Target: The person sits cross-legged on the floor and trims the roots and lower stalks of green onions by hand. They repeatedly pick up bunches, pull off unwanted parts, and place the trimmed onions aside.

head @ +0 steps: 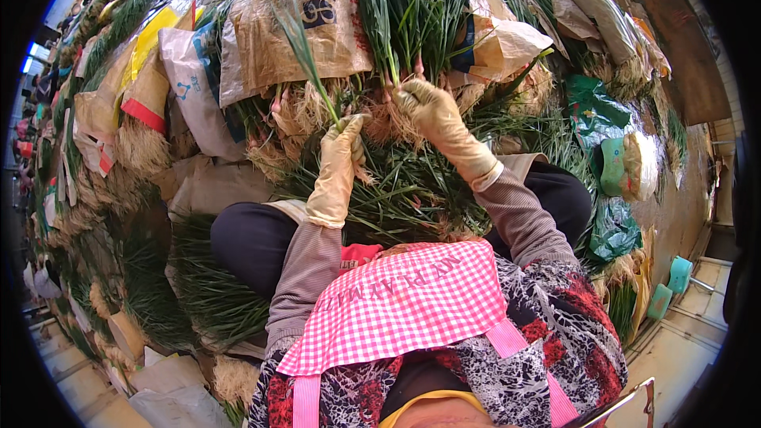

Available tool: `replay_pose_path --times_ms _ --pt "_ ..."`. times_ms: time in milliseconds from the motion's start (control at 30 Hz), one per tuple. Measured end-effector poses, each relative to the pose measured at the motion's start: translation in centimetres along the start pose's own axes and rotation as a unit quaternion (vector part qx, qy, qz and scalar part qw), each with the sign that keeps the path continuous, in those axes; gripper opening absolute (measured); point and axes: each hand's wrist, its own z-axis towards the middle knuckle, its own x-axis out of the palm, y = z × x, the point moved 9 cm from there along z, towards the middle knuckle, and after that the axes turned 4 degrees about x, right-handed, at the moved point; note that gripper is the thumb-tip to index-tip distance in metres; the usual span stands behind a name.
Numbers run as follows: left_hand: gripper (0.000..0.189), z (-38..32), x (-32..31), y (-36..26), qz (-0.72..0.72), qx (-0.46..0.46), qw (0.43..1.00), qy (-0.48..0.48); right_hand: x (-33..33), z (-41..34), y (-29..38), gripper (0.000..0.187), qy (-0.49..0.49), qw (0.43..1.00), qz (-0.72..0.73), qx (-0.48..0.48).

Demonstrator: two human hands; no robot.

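Note:
My left hand (337, 169), in a pale rubber glove, grips a single green garlic plant (318, 80) by its lower stem. Its leaves point up and away, and a few roots show below the fist. My right hand (437, 116), gloved likewise, has its curled fingers at the base of a garlic stalk (392, 65) on the front of a leafy heap (416, 6). Pinkish bulbs and stringy roots (389, 122) hang there, beside and behind the fingers. Loose garlic greens (410, 190) cover the ground between my knees.
Woven plastic sacks (297, 35) lie over root-ended bundles ahead; another sack (508, 41) is to the right. Wrapped bundles (142, 95) line the left side. A green plastic bag (594, 110) and a small teal stool (679, 274) stand right. A pink checked apron (404, 297) covers my lap.

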Motion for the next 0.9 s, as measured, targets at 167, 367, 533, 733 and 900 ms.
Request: replay_pose_path --times_ms 167,367,533,733,900 --pt "0.012 1.4 -1.0 1.9 0.004 -0.015 0.999 -0.035 6.4 -6.2 2.0 0.016 0.079 0.995 -0.046 -0.045" --pt "0.013 2.0 -2.5 1.9 0.017 0.010 0.999 -0.039 0.8 -1.8 -0.3 0.031 -0.030 0.999 0.029 0.018" --pt "0.012 0.8 -1.3 0.5 0.068 0.047 0.996 -0.042 7.3 -1.8 -0.1 0.027 0.212 0.962 -0.163 -0.047" --pt "0.007 -1.0 -0.1 -0.8 0.079 0.064 0.993 -0.053 4.8 -3.2 -6.4 0.036 0.147 0.947 -0.105 0.265" --pt "0.009 -1.7 0.0 -1.3 0.136 0.126 0.979 -0.083 5.4 -3.9 -3.8 0.047 0.262 0.928 0.072 0.254"
